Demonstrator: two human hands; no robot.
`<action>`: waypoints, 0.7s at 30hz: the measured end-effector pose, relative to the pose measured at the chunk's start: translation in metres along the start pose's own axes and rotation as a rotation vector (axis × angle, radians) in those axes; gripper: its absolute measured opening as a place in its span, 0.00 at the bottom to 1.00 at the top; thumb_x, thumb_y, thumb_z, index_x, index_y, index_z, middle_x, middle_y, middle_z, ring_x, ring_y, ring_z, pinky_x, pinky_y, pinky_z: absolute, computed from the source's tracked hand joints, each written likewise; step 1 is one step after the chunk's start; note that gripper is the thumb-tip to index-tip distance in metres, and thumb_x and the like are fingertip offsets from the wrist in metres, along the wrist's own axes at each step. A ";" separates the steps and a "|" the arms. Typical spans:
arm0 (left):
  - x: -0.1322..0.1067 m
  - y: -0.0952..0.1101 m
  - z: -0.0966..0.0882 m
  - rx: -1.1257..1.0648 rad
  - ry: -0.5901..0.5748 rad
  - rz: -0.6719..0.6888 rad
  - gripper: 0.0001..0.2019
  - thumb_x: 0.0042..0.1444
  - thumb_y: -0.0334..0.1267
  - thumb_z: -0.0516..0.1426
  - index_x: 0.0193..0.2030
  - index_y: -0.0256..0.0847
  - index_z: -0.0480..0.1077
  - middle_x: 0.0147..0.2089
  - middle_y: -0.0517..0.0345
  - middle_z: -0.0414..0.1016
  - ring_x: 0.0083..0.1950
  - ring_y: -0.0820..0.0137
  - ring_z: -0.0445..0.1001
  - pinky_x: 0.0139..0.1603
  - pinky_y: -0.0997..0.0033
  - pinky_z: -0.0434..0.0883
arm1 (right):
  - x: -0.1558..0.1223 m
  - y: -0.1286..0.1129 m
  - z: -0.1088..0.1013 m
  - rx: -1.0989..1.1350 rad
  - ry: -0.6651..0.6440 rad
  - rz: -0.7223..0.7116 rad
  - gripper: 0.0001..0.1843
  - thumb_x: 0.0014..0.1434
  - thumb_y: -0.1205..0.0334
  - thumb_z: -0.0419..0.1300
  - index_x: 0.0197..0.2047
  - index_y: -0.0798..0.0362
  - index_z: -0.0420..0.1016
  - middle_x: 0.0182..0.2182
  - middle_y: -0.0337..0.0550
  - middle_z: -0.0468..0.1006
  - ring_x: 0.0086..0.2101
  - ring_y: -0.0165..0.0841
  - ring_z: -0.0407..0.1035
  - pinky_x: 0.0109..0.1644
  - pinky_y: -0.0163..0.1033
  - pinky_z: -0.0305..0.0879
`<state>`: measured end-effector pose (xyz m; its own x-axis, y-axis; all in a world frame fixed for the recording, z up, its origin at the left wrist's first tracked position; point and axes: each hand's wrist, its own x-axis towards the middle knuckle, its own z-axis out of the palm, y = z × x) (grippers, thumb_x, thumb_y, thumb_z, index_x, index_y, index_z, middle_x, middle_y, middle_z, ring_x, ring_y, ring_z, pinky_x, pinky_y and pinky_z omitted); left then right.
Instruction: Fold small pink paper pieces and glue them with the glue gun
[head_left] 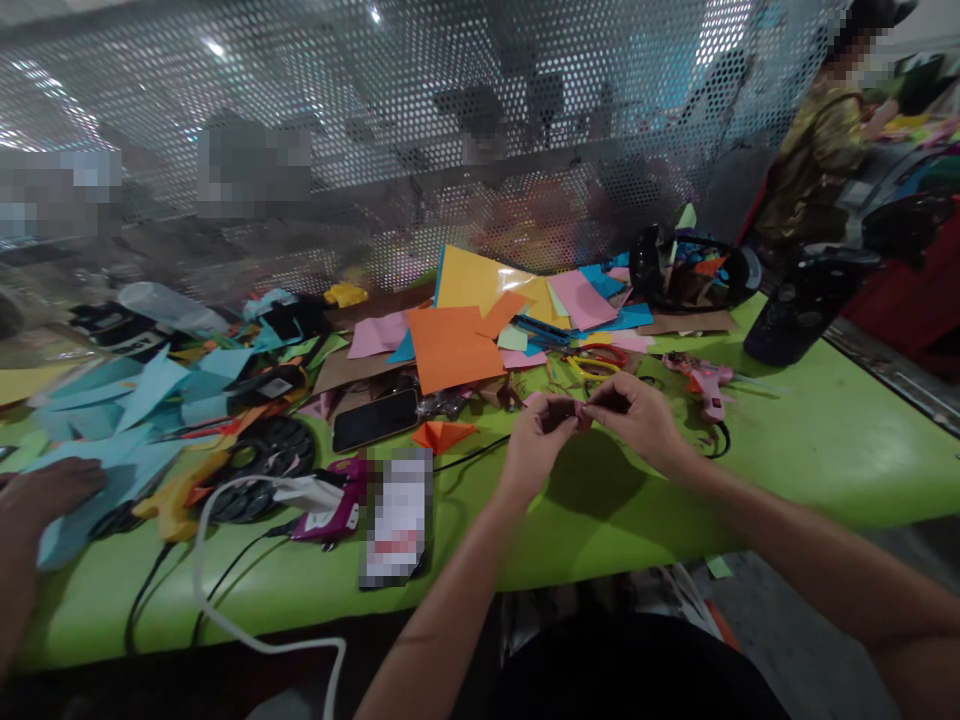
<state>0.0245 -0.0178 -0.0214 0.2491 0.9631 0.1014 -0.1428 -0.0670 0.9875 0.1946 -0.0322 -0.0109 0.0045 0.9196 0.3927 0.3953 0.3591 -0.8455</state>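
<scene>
My left hand [538, 442] and my right hand [641, 418] meet above the green table [585, 545]. Fingertips of both pinch a small pink piece of paper [581, 412], mostly covered by the fingers. Just beyond them lie scissors with yellow handles [592, 368]. A pink hot glue gun [707, 382] rests right of my right hand. Left of my left hand are a folded orange paper [444, 435] and a dark-screened phone [375, 420]. An orange sheet [456, 348] tops the pile of coloured paper behind.
A co-worker's hand [64, 490] rests on light blue paper [150, 455] at far left. Nearby are a yellow glue gun [180, 497], a purple device [330, 505] and cables. A dark tumbler [799, 305] stands at right. A perforated metal screen [420, 130] borders the back.
</scene>
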 end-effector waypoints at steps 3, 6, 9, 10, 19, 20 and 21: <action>-0.001 0.002 0.001 -0.013 -0.018 0.000 0.09 0.50 0.35 0.65 0.38 0.37 0.73 0.37 0.56 0.77 0.40 0.71 0.75 0.47 0.69 0.71 | 0.000 0.000 0.001 0.011 0.000 0.007 0.06 0.57 0.60 0.65 0.30 0.51 0.74 0.27 0.39 0.77 0.29 0.33 0.71 0.35 0.38 0.65; 0.000 0.001 0.001 -0.026 -0.020 0.004 0.11 0.50 0.38 0.66 0.37 0.38 0.72 0.35 0.59 0.76 0.36 0.72 0.75 0.43 0.71 0.71 | -0.001 -0.001 0.002 0.032 -0.007 0.012 0.05 0.56 0.61 0.64 0.30 0.51 0.73 0.27 0.39 0.76 0.28 0.33 0.70 0.33 0.37 0.64; 0.001 0.000 0.002 -0.015 0.018 0.025 0.11 0.48 0.39 0.67 0.34 0.38 0.71 0.32 0.61 0.75 0.34 0.74 0.74 0.41 0.72 0.71 | -0.001 0.000 0.002 0.056 -0.023 0.018 0.05 0.55 0.61 0.64 0.32 0.51 0.73 0.27 0.38 0.75 0.28 0.32 0.69 0.32 0.36 0.64; 0.001 0.000 0.002 -0.020 0.026 0.026 0.11 0.48 0.40 0.67 0.33 0.38 0.71 0.31 0.61 0.75 0.34 0.74 0.74 0.40 0.72 0.71 | -0.001 0.000 0.003 0.074 -0.026 0.027 0.06 0.55 0.60 0.65 0.34 0.51 0.73 0.26 0.38 0.75 0.28 0.32 0.69 0.32 0.36 0.64; 0.001 0.005 0.001 -0.063 0.101 0.022 0.13 0.47 0.42 0.67 0.34 0.39 0.71 0.31 0.61 0.76 0.34 0.72 0.75 0.40 0.71 0.74 | 0.000 -0.004 0.000 0.158 -0.134 0.059 0.11 0.59 0.52 0.65 0.35 0.52 0.77 0.29 0.40 0.80 0.30 0.33 0.72 0.34 0.36 0.64; 0.001 0.004 0.001 -0.062 0.100 0.023 0.13 0.47 0.42 0.68 0.34 0.39 0.71 0.31 0.61 0.76 0.34 0.73 0.75 0.40 0.71 0.74 | 0.000 -0.005 -0.001 0.148 -0.127 0.051 0.10 0.59 0.53 0.65 0.33 0.52 0.77 0.29 0.40 0.80 0.30 0.33 0.72 0.34 0.37 0.64; 0.001 0.004 0.001 -0.062 0.098 0.024 0.13 0.47 0.42 0.68 0.34 0.39 0.71 0.32 0.61 0.76 0.34 0.73 0.75 0.40 0.71 0.74 | 0.000 -0.005 -0.001 0.140 -0.117 0.046 0.10 0.59 0.54 0.65 0.33 0.52 0.77 0.28 0.40 0.80 0.30 0.33 0.72 0.34 0.37 0.64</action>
<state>0.0252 -0.0169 -0.0176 0.1502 0.9825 0.1101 -0.2075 -0.0775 0.9751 0.1931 -0.0343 -0.0064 -0.0902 0.9448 0.3151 0.2654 0.3277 -0.9067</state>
